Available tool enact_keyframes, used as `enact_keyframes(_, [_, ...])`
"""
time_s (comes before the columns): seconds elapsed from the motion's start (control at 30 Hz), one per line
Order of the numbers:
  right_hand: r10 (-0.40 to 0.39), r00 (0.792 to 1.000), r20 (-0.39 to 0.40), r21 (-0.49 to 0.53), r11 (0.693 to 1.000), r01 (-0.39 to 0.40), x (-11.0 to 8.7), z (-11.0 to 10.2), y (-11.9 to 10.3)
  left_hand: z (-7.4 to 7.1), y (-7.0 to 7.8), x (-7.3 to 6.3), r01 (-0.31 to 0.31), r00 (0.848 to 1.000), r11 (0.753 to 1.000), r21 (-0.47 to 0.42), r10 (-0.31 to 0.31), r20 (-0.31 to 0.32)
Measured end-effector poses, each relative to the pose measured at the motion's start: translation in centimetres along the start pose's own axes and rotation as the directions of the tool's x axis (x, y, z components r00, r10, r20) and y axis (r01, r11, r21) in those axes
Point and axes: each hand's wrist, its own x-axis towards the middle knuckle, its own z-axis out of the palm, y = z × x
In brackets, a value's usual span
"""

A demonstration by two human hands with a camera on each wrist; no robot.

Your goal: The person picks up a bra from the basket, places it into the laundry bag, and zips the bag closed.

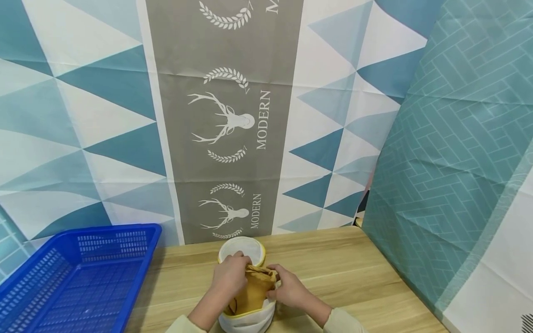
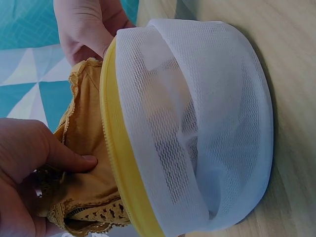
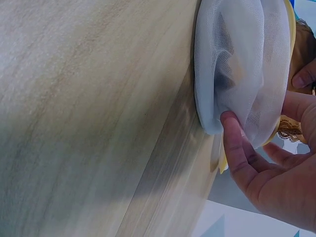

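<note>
A white mesh laundry bag [image 1: 250,323] with a yellow zip rim stands on the table, its round lid [image 1: 239,247] folded back behind it. A mustard lace-trimmed undergarment [image 1: 255,292] is partly inside and bulges out of the opening. My left hand [image 1: 230,279] pinches the undergarment, the thumb [image 2: 79,160] pressing on its smooth fabric. At the bag's right side, my right hand [image 1: 290,287] grips the rim. In the right wrist view its fingers [image 3: 239,153] lie against the mesh outside, with the thumb at the yellow edge. The garment's lower part shows only faintly through the mesh.
A blue plastic basket [image 1: 155,243] stands on the left. The wood-grain table [image 1: 329,266] extends to the right of the bag. Behind it hangs a patterned cloth [image 1: 226,152], and a teal cloth [image 1: 449,152] hangs along the right side.
</note>
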Motion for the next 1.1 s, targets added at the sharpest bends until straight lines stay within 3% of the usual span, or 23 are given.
enact_keyframes(0.4, [0.011, 1.000, 0.004, 0.004, 1.000, -0.011, 0.08, -0.02, -0.10, 0.13, 0.05, 0.11, -0.029, 1.000, 1.000, 0.009, 0.029, 0.001])
enact_keyframes(0.63, [-0.026, 1.000, 0.001, -0.011, 1.000, 0.026, 0.04, -0.01, -0.01, 0.26, -0.31, 0.17, -0.042, 0.999, 0.998, -0.038, 0.043, 0.032])
enact_keyframes(0.93, [-0.036, 0.999, 0.006, -0.056, 0.998, 0.037, 0.12, 0.14, 0.17, 0.35, 0.23, 0.14, -0.100, 0.994, 0.995, -0.012, 0.101, 0.030])
enact_keyframes(1.1, [-0.050, 0.999, 0.001, -0.039, 0.998, 0.050, 0.03, 0.16, 0.08, 0.54, -0.25, 0.34, -0.108, 0.994, 0.994, -0.022, 0.109, 0.028])
